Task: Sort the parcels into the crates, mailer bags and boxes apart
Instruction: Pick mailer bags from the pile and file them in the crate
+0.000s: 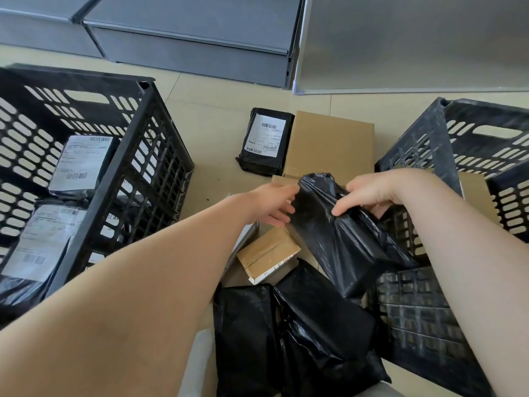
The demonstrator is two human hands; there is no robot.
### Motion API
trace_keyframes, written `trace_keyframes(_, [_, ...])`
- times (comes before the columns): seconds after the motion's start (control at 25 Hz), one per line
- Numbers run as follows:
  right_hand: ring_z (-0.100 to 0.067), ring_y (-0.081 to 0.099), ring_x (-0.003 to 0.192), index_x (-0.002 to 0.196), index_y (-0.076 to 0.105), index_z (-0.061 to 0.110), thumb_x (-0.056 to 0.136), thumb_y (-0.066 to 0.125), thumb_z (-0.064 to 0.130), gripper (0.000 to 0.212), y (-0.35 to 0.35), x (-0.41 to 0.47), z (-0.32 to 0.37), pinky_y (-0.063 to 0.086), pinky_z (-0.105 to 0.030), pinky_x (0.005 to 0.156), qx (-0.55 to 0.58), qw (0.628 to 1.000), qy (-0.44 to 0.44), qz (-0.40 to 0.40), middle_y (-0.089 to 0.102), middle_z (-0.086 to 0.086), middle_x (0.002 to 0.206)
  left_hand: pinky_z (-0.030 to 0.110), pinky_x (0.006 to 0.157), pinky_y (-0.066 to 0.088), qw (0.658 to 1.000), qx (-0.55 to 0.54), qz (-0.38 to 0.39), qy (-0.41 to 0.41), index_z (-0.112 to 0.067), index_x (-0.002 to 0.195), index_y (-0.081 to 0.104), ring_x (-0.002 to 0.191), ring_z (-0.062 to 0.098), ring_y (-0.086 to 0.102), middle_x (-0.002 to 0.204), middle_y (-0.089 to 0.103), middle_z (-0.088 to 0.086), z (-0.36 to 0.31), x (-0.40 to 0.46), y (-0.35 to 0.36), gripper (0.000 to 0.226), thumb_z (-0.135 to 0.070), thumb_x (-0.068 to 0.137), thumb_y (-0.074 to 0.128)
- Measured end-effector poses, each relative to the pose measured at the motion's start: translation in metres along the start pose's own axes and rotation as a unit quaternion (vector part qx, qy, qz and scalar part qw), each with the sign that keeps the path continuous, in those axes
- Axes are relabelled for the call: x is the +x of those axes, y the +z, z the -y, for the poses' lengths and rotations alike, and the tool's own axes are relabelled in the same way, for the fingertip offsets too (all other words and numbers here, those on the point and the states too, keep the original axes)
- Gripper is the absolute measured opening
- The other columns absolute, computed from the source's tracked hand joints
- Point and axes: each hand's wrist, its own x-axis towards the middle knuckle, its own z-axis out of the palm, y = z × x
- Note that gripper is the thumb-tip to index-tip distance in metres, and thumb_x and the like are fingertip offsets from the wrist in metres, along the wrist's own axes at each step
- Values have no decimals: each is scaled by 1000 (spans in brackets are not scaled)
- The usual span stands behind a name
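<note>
Together — both hands' grip (369,193) on mailer bag (335,239)

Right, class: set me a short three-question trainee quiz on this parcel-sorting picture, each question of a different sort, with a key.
1. True or false: the left crate already holds mailer bags with labels.
2. Which hands grip the black mailer bag held above the pile?
A. left hand only
B. right hand only
C. both
3. Fill in: the labelled mailer bag on the floor lies beside a large cardboard ___.

Key: 1 true; 2 C; 3 box.
</note>
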Motion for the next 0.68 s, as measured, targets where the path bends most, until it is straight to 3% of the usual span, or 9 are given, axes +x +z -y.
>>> trace_keyframes(0.12, [-22, 76, 83, 111, 63, 7, 91, 70, 32, 33, 1, -3, 11, 59, -28, 58, 13, 1000, -14, -21, 76, -10, 98, 38, 85, 59, 994, -91, 42, -34, -14, 143, 40, 107, 30, 66, 137, 54, 16, -8, -1, 4, 69, -63, 94, 43])
trace_keyframes(0.24, [-21, 76, 78, 111, 63, 9, 91, 69, 34, 33, 4, -4, 22, 59, -30, 58, 28, 999, -23, -24, 75, -9, 97, 43, 85, 59, 982, -172, 69, -42, -17, 150, 33, 115, 36, 61, 146, 45, 19, -13, 0, 3, 78, -65, 90, 50])
trace_keyframes(0.32, [-18, 71, 81, 108, 61, 12, 92, 69, 36, 30, 8, -4, 34, 58, -29, 62, 17, 998, -42, -48, 71, -5, 96, 46, 86, 58, 968, -236, 82, -38, -18, 145, 38, 113, 37, 63, 141, 49, 19, -14, 1, -1, 77, -64, 86, 58])
trace_keyframes(0.44, [-17, 68, 72, 103, 59, 12, 93, 70, 35, 28, 15, -5, 56, 55, -26, 52, -11, 991, -84, -108, 67, -5, 87, 47, 88, 57, 957, -278, 77, -19, -18, 137, 48, 108, 34, 66, 130, 59, 16, -10, 0, -9, 70, -60, 84, 64])
trace_keyframes(0.56, [-24, 74, 76, 99, 64, 3, 94, 66, 41, 39, 19, -1, 71, 64, -33, 69, 28, 987, -105, -116, 72, -13, 88, 44, 86, 55, 964, -256, 71, -20, -20, 133, 54, 113, 29, 63, 128, 61, 8, -2, -4, -15, 63, -61, 85, 61])
trace_keyframes(0.68, [-20, 71, 78, 101, 66, 4, 98, 58, 22, 20, 24, -4, 81, 63, -33, 78, 93, 982, -143, -78, 72, -13, 90, 41, 85, 53, 974, -217, 54, -28, -21, 123, 63, 112, 26, 64, 122, 68, 6, 5, -4, -18, 56, -61, 84, 62])
